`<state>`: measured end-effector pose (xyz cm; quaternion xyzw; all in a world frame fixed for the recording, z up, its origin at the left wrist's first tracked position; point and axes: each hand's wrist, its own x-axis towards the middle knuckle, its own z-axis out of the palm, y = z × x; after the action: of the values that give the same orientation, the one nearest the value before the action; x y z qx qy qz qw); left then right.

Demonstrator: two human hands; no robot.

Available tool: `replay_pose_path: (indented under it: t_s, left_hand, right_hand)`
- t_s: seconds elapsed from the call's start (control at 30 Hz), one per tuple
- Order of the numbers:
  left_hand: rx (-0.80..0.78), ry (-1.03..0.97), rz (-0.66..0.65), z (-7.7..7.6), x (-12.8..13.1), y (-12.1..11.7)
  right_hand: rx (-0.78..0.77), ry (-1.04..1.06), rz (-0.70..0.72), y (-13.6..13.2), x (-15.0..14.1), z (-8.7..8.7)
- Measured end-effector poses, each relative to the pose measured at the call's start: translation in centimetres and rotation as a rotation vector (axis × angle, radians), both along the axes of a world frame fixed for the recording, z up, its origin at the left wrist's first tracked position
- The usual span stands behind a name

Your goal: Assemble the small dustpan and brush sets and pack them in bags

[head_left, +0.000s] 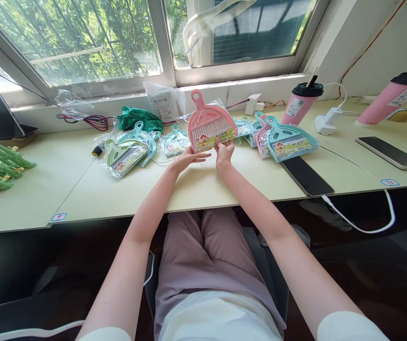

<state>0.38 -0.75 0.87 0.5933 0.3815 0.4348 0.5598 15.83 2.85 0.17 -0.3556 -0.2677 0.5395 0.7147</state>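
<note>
Fingers of the right hand (225, 154) clamp the lower edge of a pink dustpan set (208, 116), upper centre; the left hand (185, 160) stretches its fingers under the lower left corner, grip unclear. Wrapped sets flank it on the bench (203, 184), a blue one (288, 141) overlapping a phone (310, 176). Label (213, 140) characters are too small to read; the far-right pink cup (384, 102) is cut off.

A person's right hand (225, 154) grips the lower edge of a pink dustpan with brush (208, 118), raised above the desk (260, 185); the left hand (188, 160), fingers outstretched, is at its lower left corner. Wrapped dustpans (294, 139) lie on both sides. A black phone (308, 177) lies by the desk's front edge, pink cups (298, 109) toward the back right corner.
</note>
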Motion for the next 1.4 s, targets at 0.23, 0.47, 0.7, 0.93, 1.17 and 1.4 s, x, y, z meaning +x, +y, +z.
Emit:
replay_pose_path:
  t_s: [0.23, 0.47, 0.7, 0.93, 1.17, 1.4]
  left_hand:
    - [0.051, -0.122, 0.240, 0.0, -1.0, 1.6]
    - [0.033, -0.163, 0.424, -0.2, 0.1, 2.0]
    - [-0.021, -0.168, 0.376, -0.7, 1.3, 1.9]
    - [0.065, -0.122, 0.375, -0.3, 0.7, 1.4]
    - [0.033, -0.127, 0.394, -1.0, 1.5, 1.6]
    - [0.014, -0.145, 0.358, -1.4, 1.9, 1.6]
  right_hand:
    - [-0.033, 0.049, 0.020, 0.1, 0.1, 0.4]
    - [-0.049, 0.037, 0.025, 0.9, -0.2, -0.7]
    - [-0.035, -0.027, -0.026, 1.5, 0.3, -1.2]
    - [-0.069, 0.065, 0.011, 0.3, -0.1, -0.1]
    - [-0.052, -0.022, -0.015, 1.2, 0.0, -1.3]
    - [-0.078, 0.042, -0.005, 1.6, 0.2, -1.5]
